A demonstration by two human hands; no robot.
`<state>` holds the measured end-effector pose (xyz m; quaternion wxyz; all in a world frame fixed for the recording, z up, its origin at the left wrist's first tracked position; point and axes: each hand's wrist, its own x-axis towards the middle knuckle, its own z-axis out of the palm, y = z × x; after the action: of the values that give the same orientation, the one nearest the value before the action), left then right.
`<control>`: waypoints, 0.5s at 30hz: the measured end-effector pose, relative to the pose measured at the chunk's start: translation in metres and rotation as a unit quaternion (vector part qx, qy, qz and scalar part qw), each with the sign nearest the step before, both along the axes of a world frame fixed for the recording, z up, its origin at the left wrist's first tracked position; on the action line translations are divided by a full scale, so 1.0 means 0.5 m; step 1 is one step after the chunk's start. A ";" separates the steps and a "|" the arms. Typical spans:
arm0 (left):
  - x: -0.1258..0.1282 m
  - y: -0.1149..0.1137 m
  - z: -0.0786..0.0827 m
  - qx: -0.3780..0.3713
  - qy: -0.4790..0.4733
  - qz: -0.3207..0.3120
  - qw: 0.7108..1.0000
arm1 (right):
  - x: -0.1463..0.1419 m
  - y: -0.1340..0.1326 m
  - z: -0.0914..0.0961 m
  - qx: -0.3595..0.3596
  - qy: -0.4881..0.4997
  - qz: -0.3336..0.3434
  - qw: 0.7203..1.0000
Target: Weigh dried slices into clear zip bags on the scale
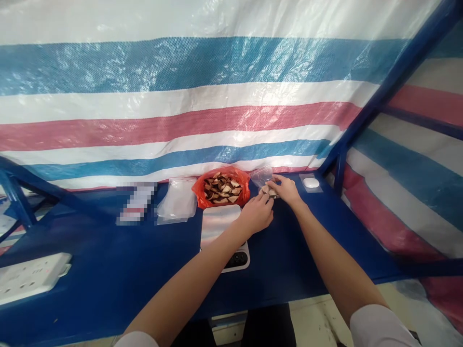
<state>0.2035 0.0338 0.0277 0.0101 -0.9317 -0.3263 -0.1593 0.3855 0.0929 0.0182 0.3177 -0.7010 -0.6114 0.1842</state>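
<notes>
Both hands are at a clear plastic bag [262, 176] with some brown-edged dried slices [269, 191] in its lower part. My left hand [257, 213] has its fingers curled against the bag's near side. From the right, my right hand [287, 189] pinches the bag's edge; its fingertips are partly hidden. Just left of the bag stands an open red plastic bag [247, 187] full of similar dried slices [224, 189]. My left forearm crosses over a kitchen scale [219, 219] and covers part of it.
A stack of clear plastic bags [177, 200] lies left of the red bag. Further left are a pixelated item [138, 203] and a white power strip [31, 277]. A white round object [311, 182] in clear wrapping lies at right on the blue table [133, 270]. Striped sheeting [181, 130] hangs behind.
</notes>
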 end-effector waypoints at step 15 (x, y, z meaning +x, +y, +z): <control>0.004 0.005 -0.044 -0.043 0.053 0.069 0.995 | 0.017 -0.039 -0.072 0.138 -0.143 0.244 0.949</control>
<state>0.2056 0.0365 0.0055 -0.0019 -0.9137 -0.3955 -0.0940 0.3940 0.0736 -0.0178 0.2657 -0.4987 -0.8223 0.0678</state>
